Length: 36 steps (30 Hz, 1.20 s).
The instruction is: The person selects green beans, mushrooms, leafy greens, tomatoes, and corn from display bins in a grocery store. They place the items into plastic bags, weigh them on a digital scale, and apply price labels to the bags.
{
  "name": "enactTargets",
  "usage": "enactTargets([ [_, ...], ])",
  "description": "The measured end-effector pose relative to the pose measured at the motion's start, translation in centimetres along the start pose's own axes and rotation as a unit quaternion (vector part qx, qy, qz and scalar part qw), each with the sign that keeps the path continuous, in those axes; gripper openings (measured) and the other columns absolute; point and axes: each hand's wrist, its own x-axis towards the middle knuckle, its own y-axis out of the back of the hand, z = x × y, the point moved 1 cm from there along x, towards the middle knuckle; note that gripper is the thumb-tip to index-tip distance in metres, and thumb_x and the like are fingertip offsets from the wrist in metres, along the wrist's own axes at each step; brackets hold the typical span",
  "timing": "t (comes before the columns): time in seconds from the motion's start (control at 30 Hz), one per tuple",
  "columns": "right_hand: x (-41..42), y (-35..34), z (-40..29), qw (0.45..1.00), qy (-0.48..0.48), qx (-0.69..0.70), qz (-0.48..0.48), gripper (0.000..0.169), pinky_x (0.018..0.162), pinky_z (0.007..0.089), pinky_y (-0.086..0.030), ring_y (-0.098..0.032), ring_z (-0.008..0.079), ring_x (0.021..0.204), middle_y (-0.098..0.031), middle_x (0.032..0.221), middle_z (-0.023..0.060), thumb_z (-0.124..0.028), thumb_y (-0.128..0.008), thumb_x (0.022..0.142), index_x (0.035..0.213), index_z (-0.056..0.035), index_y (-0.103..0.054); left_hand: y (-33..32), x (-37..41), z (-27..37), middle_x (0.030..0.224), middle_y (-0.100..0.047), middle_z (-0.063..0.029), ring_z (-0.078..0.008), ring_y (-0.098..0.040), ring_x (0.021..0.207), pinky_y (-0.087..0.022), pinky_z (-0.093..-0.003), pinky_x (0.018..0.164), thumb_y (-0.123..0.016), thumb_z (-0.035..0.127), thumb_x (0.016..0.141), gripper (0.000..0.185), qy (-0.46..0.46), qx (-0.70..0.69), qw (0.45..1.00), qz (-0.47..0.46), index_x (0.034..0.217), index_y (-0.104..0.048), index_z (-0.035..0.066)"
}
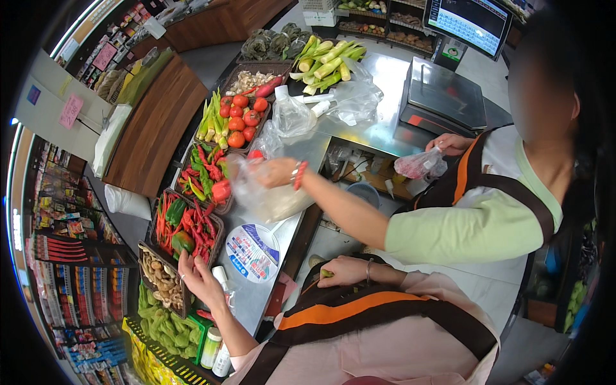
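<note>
My left hand (203, 279), with a ring on one finger, is raised with spread fingers over the near edge of a basket of red chili peppers (204, 231). Its fingertips are beside a green and orange bell pepper (183, 242). Close to that hand is a basket of mushrooms (163, 284). My right hand (342, 271) is curled in front of my apron around a small green piece, perhaps a vegetable. A co-worker's hand (279, 172) with a red bracelet holds a clear plastic bag (245, 180) over the counter; their other hand (450, 144) holds a bag with pinkish contents (418, 165).
A round printed fan (253, 252) lies on the metal counter (298, 211). Beyond are baskets of tomatoes (237, 122) and garlic (248, 83), plastic bags (356, 101) and a weighing scale (442, 96). Green peppers (168, 327) and bottles (211, 347) stand near me.
</note>
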Motion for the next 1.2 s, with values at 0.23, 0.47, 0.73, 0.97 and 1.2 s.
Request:
enactTargets([
  [0.23,-1.9,0.6,1.8,0.999,0.015,0.027,0.041,0.040,0.068,0.0386,-0.048,-0.064,0.0289,0.072,-0.065,0.075,0.0145,-0.044,-0.061,0.086,0.085,-0.0033,-0.062,-7.6,-5.7,1.3,0.073,-0.056,-0.0030,-0.0066,-0.049,0.067,-0.039,-0.0209,0.056,-0.059,0.014,0.093,0.027,0.090,-0.069,0.979,-0.168,0.116,-0.057,0.000],
  [0.47,-7.1,3.4,2.5,0.989,-0.064,0.113,0.075,0.031,0.054,0.0279,-0.044,-0.054,0.0094,0.056,-0.060,0.066,0.0033,-0.035,-0.063,0.089,0.089,-0.0042,-0.065,-13.8,-17.5,6.9,0.112,-0.064,-0.0166,-0.0268,-0.061,0.106,-0.047,-0.0358,0.088,-0.048,0.021,0.098,0.031,0.101,-0.087,0.782,-0.609,0.122,-0.055,0.002],
  [0.73,-13.0,6.0,6.3,0.959,-0.034,0.238,0.153,0.027,0.051,0.0227,-0.038,-0.049,0.0063,0.054,-0.057,0.067,-0.0013,-0.030,-0.060,0.092,0.090,-0.0032,-0.064,-18.6,-22.4,4.7,0.149,-0.032,-0.0156,-0.0330,-0.018,0.142,-0.018,-0.0403,0.115,-0.037,0.048,0.099,0.057,-0.126,-0.160,0.534,-0.821,0.144,-0.037,0.013],
  [0.97,-16.3,8.5,8.9,0.908,-0.036,0.368,0.197,0.025,0.048,0.0191,-0.033,-0.042,0.0026,0.053,-0.052,0.065,-0.0038,-0.026,-0.057,0.094,0.093,-0.0014,-0.064,-18.5,-20.1,8.6,0.149,-0.032,-0.0163,-0.0318,-0.028,0.139,-0.023,-0.0388,0.113,-0.047,0.042,0.097,0.048,-0.133,-0.066,0.571,-0.807,0.134,-0.052,0.011],
  [1.2,-16.0,9.5,10.1,0.866,-0.040,0.453,0.209,0.024,0.045,0.0193,-0.027,-0.036,0.0019,0.050,-0.044,0.060,-0.0065,-0.026,-0.058,0.094,0.093,-0.0027,-0.064,-22.9,-13.0,9.9,0.117,-0.059,-0.0079,-0.0157,-0.056,0.108,-0.045,-0.0291,0.093,-0.060,0.024,0.094,0.036,0.068,-0.098,0.806,-0.580,0.123,-0.058,0.004],
])
